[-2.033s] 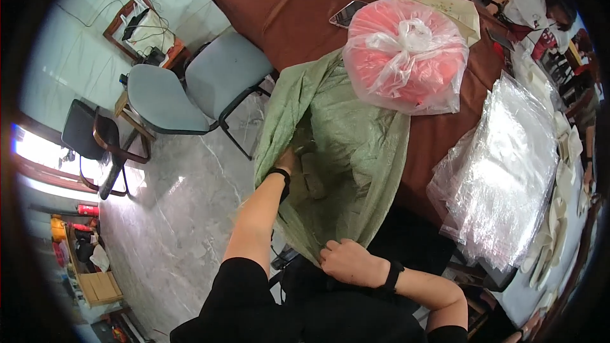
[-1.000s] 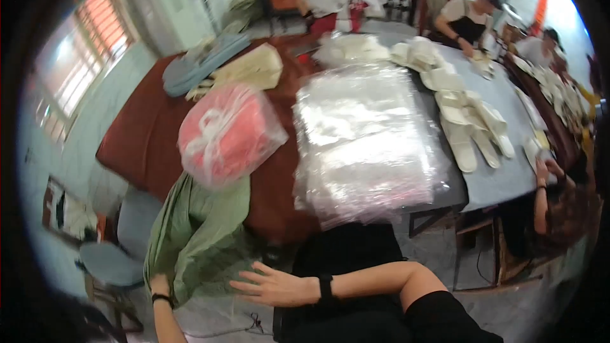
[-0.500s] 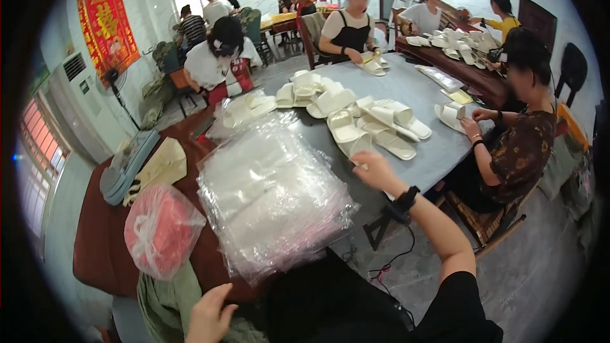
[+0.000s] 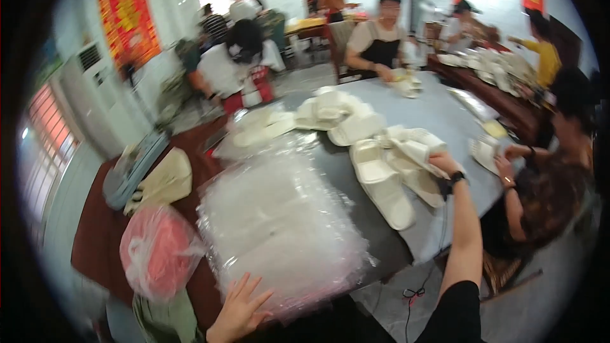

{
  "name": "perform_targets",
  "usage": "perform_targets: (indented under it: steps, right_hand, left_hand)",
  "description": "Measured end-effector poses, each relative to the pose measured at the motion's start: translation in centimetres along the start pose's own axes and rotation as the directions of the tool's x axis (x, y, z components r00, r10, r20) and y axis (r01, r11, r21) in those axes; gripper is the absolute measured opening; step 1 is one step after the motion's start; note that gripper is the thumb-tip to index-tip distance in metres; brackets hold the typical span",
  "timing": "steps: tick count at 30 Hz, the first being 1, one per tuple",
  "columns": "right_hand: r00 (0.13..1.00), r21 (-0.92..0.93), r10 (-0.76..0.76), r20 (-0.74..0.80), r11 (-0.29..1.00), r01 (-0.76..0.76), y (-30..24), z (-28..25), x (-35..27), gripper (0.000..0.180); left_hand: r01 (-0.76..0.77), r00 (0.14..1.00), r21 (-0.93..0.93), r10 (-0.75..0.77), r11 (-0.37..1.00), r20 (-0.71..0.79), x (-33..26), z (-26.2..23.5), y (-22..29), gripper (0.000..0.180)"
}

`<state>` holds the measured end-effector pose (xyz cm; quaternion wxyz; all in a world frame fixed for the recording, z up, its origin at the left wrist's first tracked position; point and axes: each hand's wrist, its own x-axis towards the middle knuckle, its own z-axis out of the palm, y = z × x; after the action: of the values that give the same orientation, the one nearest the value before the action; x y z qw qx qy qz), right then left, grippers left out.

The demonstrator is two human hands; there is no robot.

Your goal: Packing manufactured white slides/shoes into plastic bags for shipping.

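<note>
My left hand [image 4: 241,310] has its fingers spread at the near edge of a stack of clear plastic bags [image 4: 267,222], a few fingertips over the plastic. Right of the stack, my right hand [image 4: 447,165] reaches over the table with its fingers closed at a cream slipper [image 4: 419,143] in a loose group. Its fingertips are partly hidden against the slipper. Another cream slipper [image 4: 381,184] lies sole down, nearer to me, with its toe toward the table's front edge. More cream slippers [image 4: 337,111] are heaped farther back. The picture is somewhat blurred.
A pink bundle in a clear bag [image 4: 162,251] sits left on the brown cloth [image 4: 95,235], near a grey-blue case [image 4: 136,171]. Co-workers sit across the grey table [image 4: 438,105] and at its right, handling slippers. A cable [image 4: 413,295] hangs below the table edge.
My right hand has moved right, from the nearest slippers to one in the group beside them. My left hand has risen from below the table edge to the bag stack. The view has shifted.
</note>
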<state>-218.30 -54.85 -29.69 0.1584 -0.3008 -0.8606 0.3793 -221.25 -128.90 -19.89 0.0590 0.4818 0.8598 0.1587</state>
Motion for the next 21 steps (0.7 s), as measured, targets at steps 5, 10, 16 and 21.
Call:
perform_targets:
  steps: [5,10,16,21]
  right_hand:
    - [1.000,-0.122,0.005,-0.009,0.993,-0.006,5.0,-0.1,4.0,0.033]
    - [0.963,-0.016,-0.221,-0.152,0.975,0.221,3.7,0.6,3.7,0.035]
    - [0.965,0.232,-0.155,-0.211,0.951,0.204,-4.0,-2.4,-3.9,0.034]
    - [0.930,0.114,-0.249,-0.272,0.951,0.288,-8.3,-2.6,-11.9,0.027]
  left_hand:
    - [-0.014,0.998,0.015,0.013,1.000,0.060,3.2,0.5,-0.9,0.062]
    - [-0.030,1.000,0.089,0.030,0.996,0.004,3.1,1.0,-1.3,0.055]
    - [-0.116,0.974,-0.015,0.111,0.993,-0.198,3.3,0.4,-1.3,0.032]
    - [-0.228,0.947,0.027,0.228,0.973,-0.226,4.0,0.8,-1.2,0.022]
